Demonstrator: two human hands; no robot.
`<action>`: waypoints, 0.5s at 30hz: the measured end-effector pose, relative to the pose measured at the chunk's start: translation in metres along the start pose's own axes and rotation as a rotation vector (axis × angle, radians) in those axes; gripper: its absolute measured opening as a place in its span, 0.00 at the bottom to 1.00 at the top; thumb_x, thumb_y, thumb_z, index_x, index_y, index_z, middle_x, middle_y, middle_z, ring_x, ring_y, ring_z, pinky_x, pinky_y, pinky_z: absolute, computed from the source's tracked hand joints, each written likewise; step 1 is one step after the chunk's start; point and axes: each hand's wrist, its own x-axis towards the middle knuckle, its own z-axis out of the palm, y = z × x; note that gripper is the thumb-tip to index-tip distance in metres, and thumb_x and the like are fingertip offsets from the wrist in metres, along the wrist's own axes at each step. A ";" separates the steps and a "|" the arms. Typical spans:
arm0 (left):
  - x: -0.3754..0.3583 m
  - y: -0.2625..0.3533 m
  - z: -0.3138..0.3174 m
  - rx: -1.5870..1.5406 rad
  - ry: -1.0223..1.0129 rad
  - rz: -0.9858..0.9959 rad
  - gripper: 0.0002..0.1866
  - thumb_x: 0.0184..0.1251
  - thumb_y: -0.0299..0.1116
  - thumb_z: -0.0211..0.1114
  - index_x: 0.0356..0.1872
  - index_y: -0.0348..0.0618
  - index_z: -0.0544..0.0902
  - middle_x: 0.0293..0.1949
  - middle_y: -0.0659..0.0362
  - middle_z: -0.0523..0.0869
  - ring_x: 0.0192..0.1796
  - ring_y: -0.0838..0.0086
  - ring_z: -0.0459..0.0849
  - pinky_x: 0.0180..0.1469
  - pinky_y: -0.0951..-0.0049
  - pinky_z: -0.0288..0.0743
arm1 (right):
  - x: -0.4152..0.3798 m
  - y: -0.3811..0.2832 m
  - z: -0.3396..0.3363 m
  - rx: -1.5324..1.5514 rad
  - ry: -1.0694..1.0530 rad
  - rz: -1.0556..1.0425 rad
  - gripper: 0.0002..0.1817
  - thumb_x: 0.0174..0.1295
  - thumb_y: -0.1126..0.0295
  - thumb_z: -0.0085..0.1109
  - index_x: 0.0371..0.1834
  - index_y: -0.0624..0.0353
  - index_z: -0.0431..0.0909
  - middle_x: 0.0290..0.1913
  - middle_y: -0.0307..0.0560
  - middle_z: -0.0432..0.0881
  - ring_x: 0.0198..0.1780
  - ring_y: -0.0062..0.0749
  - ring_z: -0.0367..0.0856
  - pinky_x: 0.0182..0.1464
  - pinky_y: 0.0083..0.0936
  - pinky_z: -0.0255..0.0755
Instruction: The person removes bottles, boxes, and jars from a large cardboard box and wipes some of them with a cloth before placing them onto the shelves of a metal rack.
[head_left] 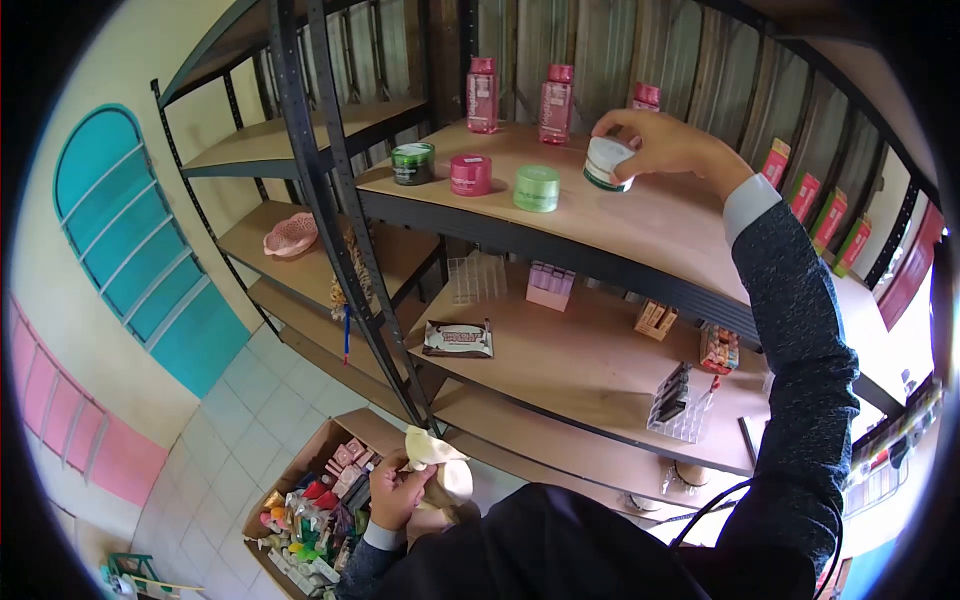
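Observation:
My right hand (672, 143) is wrapped round a white jar with a green lower edge (606, 160), at the front of the upper shelf (450, 210). To its left stand a light green jar (537, 188), a pink jar (470, 175) and a dark green jar (413, 164) in a row. Behind them are pink bottles (556, 105), one partly hidden by my right hand. Lower down, my left hand (396, 492) pinches a pale yellow cloth (440, 468) close to my body.
Several slim boxes (828, 220) stand at the shelf's right end. The shelf below carries a chocolate-labelled packet (458, 338), a pink box (550, 285) and a clear organizer (680, 410). A cardboard box (365, 430) full of mixed goods sits on the tiled floor. Black metal posts (345, 180) rise at left.

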 end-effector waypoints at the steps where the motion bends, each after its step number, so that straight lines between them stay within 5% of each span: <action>1: -0.001 0.003 0.002 0.114 0.028 0.025 0.11 0.56 0.26 0.63 0.39 0.33 0.76 0.30 0.59 0.79 0.18 0.88 0.68 0.18 0.86 0.61 | 0.011 -0.001 -0.004 0.061 -0.042 -0.003 0.31 0.39 0.65 0.67 0.51 0.53 0.70 0.41 0.49 0.77 0.43 0.33 0.74 0.45 0.27 0.69; 6: 0.006 0.001 -0.005 0.605 0.138 0.410 0.10 0.52 0.28 0.66 0.34 0.35 0.78 0.32 0.60 0.78 0.21 0.85 0.69 0.23 0.85 0.61 | 0.075 -0.027 -0.007 0.089 -0.022 -0.132 0.32 0.41 0.63 0.68 0.53 0.53 0.68 0.41 0.49 0.76 0.41 0.31 0.74 0.40 0.24 0.70; 15: -0.015 -0.004 -0.022 0.600 0.363 0.402 0.10 0.49 0.25 0.65 0.36 0.37 0.79 0.34 0.58 0.75 0.28 0.79 0.72 0.28 0.81 0.66 | 0.188 -0.060 0.040 0.157 -0.197 -0.207 0.36 0.41 0.63 0.69 0.57 0.58 0.66 0.51 0.50 0.71 0.50 0.37 0.73 0.47 0.28 0.73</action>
